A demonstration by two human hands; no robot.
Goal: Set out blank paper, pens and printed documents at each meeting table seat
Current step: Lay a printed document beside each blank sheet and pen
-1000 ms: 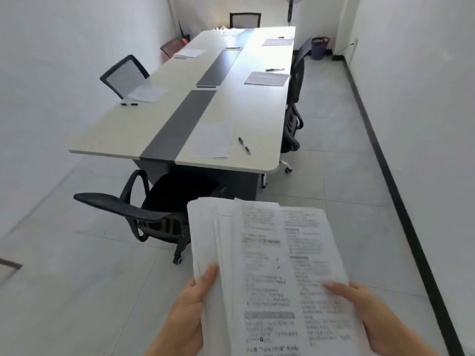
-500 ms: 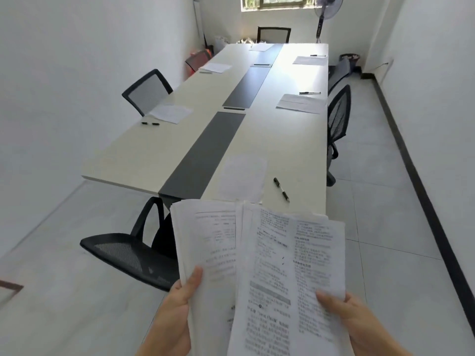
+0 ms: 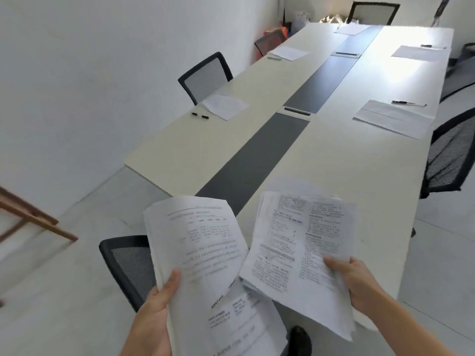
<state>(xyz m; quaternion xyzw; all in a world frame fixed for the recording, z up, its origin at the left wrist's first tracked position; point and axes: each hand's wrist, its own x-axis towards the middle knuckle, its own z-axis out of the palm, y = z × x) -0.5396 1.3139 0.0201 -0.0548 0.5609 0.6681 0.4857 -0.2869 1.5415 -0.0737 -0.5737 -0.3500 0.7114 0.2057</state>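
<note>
Printed documents [image 3: 205,242] gripped by left hand [image 3: 154,312], separated sheets [image 3: 295,242] pinched by right hand [image 3: 359,283].

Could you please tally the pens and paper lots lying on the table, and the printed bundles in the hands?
Pens: 4
Paper lots on the table: 6, the nearest partly covered
Printed bundles: 2, one in the left hand, one in the right hand
Total: 12
</note>
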